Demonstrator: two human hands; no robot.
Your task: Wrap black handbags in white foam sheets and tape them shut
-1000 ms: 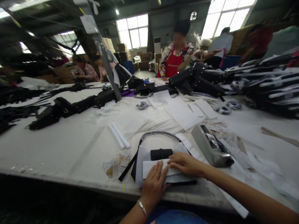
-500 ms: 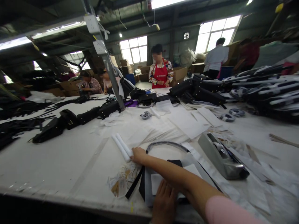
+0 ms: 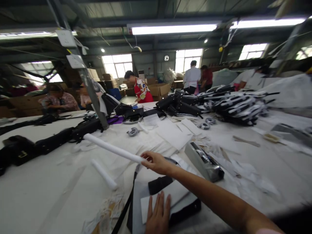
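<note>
My right hand [image 3: 152,161] pinches the near end of a long white roll [image 3: 112,148], which points up and left above the table. A second white roll [image 3: 104,175] lies on the table just left of it. My left hand [image 3: 159,211] lies flat, fingers stretched, on a white sheet [image 3: 146,204]. Beneath that sheet is a black bag [image 3: 187,209] partly covered by greyish wrapping, with a black strap [image 3: 125,208] running down its left side. My right forearm passes over the bag and hides part of its handle.
A grey tape dispenser [image 3: 204,162] stands right of the bag. Tags [image 3: 107,211] lie at its lower left. Paper sheets [image 3: 173,131], coiled grey strips [image 3: 133,131] and piles of black bags [image 3: 180,104] spread farther back. A metal post [image 3: 95,97] rises at left. Several people work beyond.
My right hand has lifted one of the two white rolls off the table; the other stays lying there. The view has turned right. My left hand remains on the sheet.
</note>
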